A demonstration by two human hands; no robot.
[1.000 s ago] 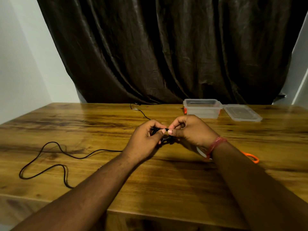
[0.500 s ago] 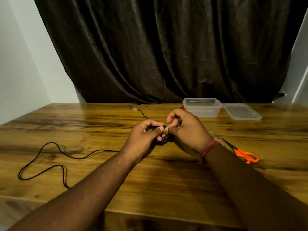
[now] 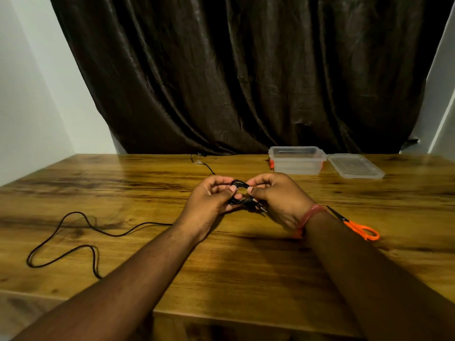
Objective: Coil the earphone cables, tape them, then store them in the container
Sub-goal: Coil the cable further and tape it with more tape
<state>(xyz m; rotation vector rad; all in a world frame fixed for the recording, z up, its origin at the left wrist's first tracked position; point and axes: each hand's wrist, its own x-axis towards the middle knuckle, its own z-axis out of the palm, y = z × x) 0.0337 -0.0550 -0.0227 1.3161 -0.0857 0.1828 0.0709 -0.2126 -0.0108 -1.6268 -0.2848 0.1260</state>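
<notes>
Head view: both hands meet above the middle of the wooden surface (image 3: 246,279), each pinching one side of a small black earphone coil (image 3: 242,196). Fingers of the left hand (image 3: 209,200) curl round the coil's left side, thumb tip pressed against it; fingers of the right hand (image 3: 275,195) curl round its right side, thumb likewise on the loops. A metal jack plug (image 3: 263,209) sticks out of the coil just below the right thumb. Left of the left fingers, well apart, a loose black cable (image 3: 73,239) snakes over the surface and runs under the left forearm. Beyond the right fingers stands an open clear container (image 3: 296,159), its lid (image 3: 354,166) lying flat just beside it on the right. Orange-handled scissors (image 3: 362,230) lie near the right wrist, which wears a red band (image 3: 311,215). A dark curtain (image 3: 234,70) hangs behind
</notes>
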